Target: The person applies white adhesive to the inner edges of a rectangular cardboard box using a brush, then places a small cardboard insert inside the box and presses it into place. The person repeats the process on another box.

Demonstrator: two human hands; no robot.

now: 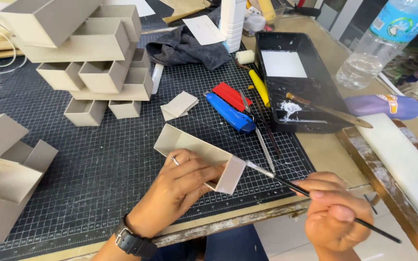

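Left hand grips an open grey card box, tilted, near edge of the bench, over the grid mat. Right hand is closed round a thin brush; brush tip sits at the box's right end. Far left: stack of boxes. Blue cutter & red cutter mid-mat, black glue tray far right w/ bottle beyond.

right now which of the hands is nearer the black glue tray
Right. The right hand sits below the black tray, holding a thin brush; the left hand is farther left, gripping the cardboard box.
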